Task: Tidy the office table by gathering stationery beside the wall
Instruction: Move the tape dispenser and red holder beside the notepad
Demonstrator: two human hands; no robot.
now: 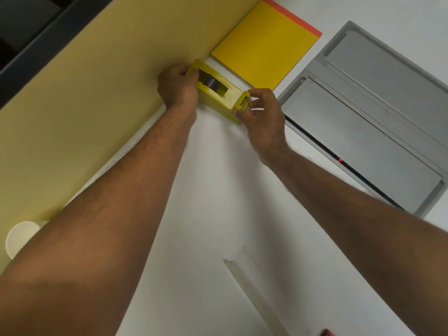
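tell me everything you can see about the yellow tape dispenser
The tape dispenser is a yellow, plastic-looking block with a dark roll of tape set in its open top. It lies on the white table, close along the yellow wall. The left hand grips its far end; the right hand pinches the cutter end.

Dispenser (221, 92) between wall (97, 88) and pad (264, 49)

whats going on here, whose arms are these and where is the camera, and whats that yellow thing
There is no machine here: a person wears a camera on the head, so the single picture looks down along both bare arms. The left hand and right hand each grip one end of a yellow tape dispenser, which sits on the white table against the yellow wall. Beside it lies a yellow notepad, and to the right a grey tray. A paper cup stands lower left.
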